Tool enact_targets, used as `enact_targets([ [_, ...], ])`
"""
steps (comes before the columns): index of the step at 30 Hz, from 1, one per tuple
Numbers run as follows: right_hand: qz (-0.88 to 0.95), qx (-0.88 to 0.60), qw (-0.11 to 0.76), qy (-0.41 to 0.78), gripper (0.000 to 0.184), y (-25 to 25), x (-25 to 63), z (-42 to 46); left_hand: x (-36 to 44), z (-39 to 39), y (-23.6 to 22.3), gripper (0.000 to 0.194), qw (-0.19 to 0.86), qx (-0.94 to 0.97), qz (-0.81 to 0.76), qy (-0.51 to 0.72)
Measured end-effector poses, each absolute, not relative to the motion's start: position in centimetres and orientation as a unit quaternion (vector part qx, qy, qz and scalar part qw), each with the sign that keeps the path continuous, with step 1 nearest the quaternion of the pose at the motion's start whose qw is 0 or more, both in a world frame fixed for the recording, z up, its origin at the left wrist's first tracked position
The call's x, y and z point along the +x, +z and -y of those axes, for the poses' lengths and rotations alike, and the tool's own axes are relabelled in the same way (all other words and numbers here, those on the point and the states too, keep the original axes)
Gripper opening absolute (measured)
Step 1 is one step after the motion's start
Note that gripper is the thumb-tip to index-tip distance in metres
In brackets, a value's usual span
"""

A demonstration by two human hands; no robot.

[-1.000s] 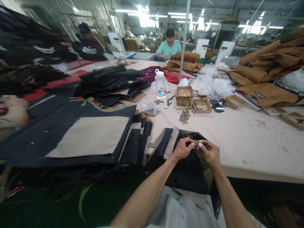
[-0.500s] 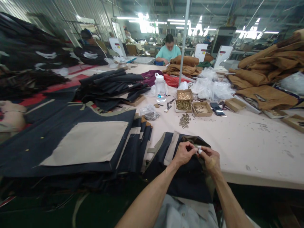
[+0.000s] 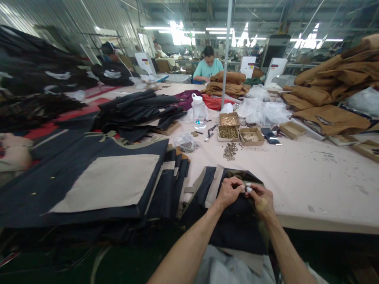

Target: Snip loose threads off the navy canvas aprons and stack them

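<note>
My left hand (image 3: pixel 228 192) and my right hand (image 3: pixel 260 198) meet fingertip to fingertip over a dark navy garment piece (image 3: pixel 229 221) that hangs over the near table edge. Both hands pinch at the same spot on its olive strap; what sits between the fingers is too small to make out. White tape wraps my right fingertips. A loose heap of small metal rings (image 3: pixel 229 150) lies on the table beyond the garment.
A tall stack of navy pieces with a beige panel (image 3: pixel 109 182) lies at my left. Small cardboard boxes of brass hardware (image 3: pixel 228 127), a water bottle (image 3: pixel 199 111), a phone (image 3: pixel 269 135) and plastic bags sit mid-table. Brown garments (image 3: pixel 328 98) pile up at right. Other people work at the far end.
My hands stay pinched together on the strap with only small finger movements. The view has tilted slightly, so everything sits a little lower in the picture.
</note>
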State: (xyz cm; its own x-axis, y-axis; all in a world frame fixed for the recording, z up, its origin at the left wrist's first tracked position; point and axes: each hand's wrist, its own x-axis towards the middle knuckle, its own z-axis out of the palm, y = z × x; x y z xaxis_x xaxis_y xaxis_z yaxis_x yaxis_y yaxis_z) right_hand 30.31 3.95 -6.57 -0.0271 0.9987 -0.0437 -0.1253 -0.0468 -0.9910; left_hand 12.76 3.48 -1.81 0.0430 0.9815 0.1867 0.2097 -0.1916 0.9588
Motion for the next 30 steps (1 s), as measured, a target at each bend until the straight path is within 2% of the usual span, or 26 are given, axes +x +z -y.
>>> enact_targets([
  [10, 0.508, -0.484, 0.482, 0.524, 0.037, -4.8, 30.5, -3.6, 13.2, -4.0, -2.2, 0.010, 0.406, 0.588, -0.508, 0.481],
  [16, 0.457, -0.471, 0.511, 0.555, 0.041, -6.1, 30.7, -3.9, 13.7, -3.9, -2.3, 0.006, 0.389, 0.589, -0.522, 0.479],
  [30, 0.444, -0.492, 0.544, 0.515, 0.044, -6.3, 30.2, -4.1, 14.0, -3.3, -2.1, 0.004, 0.353, 0.627, -0.534, 0.444],
])
